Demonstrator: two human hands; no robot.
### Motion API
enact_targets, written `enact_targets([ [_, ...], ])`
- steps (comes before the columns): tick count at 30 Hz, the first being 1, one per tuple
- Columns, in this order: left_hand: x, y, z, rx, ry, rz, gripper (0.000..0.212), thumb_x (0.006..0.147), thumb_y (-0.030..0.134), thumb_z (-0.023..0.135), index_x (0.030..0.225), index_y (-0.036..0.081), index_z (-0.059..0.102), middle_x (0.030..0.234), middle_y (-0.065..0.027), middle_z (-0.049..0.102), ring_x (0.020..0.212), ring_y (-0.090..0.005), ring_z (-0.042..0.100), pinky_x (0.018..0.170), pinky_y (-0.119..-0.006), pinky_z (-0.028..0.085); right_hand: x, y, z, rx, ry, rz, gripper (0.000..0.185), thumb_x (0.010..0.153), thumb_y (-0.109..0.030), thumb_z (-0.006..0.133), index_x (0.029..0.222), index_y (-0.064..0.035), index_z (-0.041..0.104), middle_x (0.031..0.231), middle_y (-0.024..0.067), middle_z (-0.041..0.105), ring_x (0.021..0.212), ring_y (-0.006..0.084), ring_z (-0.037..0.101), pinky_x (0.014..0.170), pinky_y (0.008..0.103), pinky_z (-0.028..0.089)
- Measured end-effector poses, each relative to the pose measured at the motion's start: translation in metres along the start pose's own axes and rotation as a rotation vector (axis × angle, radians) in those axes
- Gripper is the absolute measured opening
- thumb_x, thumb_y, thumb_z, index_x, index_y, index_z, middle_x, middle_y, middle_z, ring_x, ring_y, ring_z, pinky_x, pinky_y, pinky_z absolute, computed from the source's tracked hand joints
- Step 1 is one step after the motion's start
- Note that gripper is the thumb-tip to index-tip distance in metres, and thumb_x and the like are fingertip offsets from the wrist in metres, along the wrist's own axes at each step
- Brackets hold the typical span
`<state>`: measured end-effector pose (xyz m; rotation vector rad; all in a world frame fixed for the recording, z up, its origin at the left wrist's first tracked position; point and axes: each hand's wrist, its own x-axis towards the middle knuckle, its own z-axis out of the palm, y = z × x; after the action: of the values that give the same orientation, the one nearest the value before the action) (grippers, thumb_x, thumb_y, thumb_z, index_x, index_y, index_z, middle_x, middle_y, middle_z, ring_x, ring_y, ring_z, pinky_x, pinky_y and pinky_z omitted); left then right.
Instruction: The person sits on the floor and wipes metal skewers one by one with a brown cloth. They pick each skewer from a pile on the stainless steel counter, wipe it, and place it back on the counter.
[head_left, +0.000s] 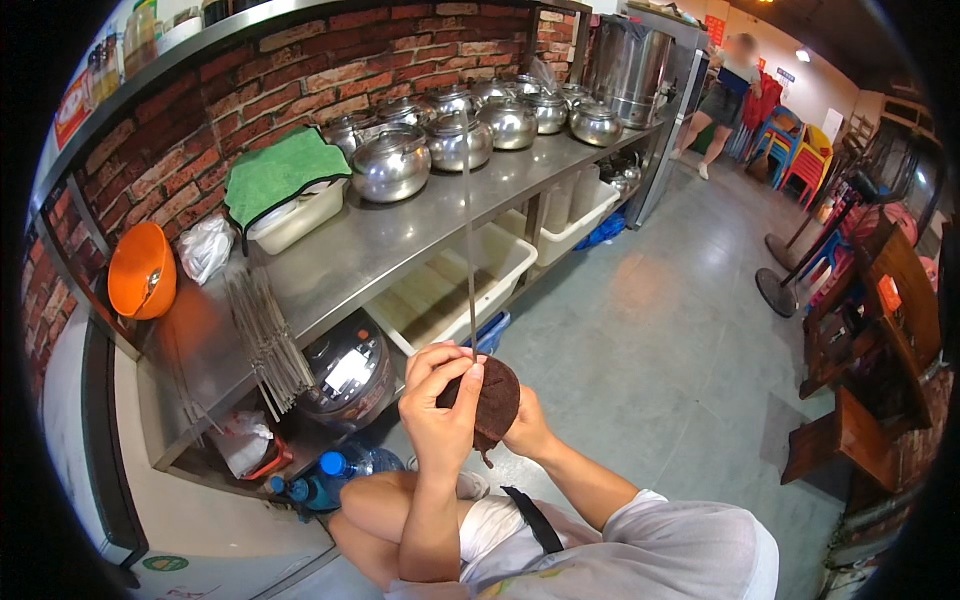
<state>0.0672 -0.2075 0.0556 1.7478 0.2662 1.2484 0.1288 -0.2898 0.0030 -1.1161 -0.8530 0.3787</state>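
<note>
A thin flat metal skewer (470, 247) stands almost upright in front of me, its lower end between the fingertips of my left hand (436, 394). A round dark brown cloth pad (496, 401) with a short loop is just below and beside those fingers. From the right, my right hand (529, 429) holds the pad, its fingers mostly hidden behind it. To the left, a bundle of metal skewers (266, 341) lies on the steel counter (397, 232), with ends jutting past the front edge. A few more skewers (184, 382) lie farther left.
Several steel teapots (391, 166) stand along the counter, near a green cloth (285, 176) over a white tub (300, 223). An orange bowl (142, 270) is at left. Below are a rice cooker (349, 375) and white bins (450, 285). A person (724, 97) stands far back.
</note>
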Motion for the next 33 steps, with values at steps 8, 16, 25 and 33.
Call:
enact_targets([
  [8,0.013,0.005,-0.016,-0.079,0.107,-0.042,0.003,0.072,-0.002,0.060,0.074,-0.003,0.058,0.081,-0.0092,0.056,0.078,-0.0164,0.054,0.073,-0.026,0.042,-0.007,0.018,0.009,0.041,-0.153,0.063,0.031,0.076,-0.009,0.058,0.104,0.0018,0.051,0.098,0.0056,0.056,0.089,0.0116,0.051,0.079,0.0255,0.041],
  [16,0.014,0.004,-0.022,-0.070,0.126,-0.050,0.004,0.076,0.000,0.059,0.079,-0.004,0.058,0.086,-0.0080,0.055,0.079,-0.0144,0.054,0.072,-0.025,0.043,-0.005,0.024,0.020,0.106,-0.137,0.054,0.032,0.076,-0.009,0.058,0.106,0.0007,0.050,0.100,0.0054,0.055,0.091,0.0117,0.050,0.081,0.0258,0.040],
  [25,-0.010,-0.005,-0.040,0.061,0.089,-0.094,0.009,0.077,0.004,0.059,0.079,-0.005,0.060,0.076,-0.0081,0.060,0.072,-0.0130,0.054,0.068,-0.023,0.042,-0.011,0.032,0.028,0.131,-0.195,0.074,0.035,0.077,-0.009,0.058,0.109,0.0002,0.048,0.099,0.0031,0.056,0.089,0.0097,0.051,0.078,0.0251,0.042],
  [33,-0.001,-0.003,-0.066,-0.181,0.371,-0.225,0.015,0.083,0.009,0.053,0.079,-0.005,0.057,0.071,-0.0085,0.058,0.061,-0.0124,0.056,0.061,-0.023,0.044,-0.004,0.040,0.042,0.217,-0.347,0.051,0.040,0.078,-0.008,0.059,0.114,0.0007,0.045,0.101,0.0032,0.054,0.093,0.0099,0.049,0.082,0.0265,0.041],
])
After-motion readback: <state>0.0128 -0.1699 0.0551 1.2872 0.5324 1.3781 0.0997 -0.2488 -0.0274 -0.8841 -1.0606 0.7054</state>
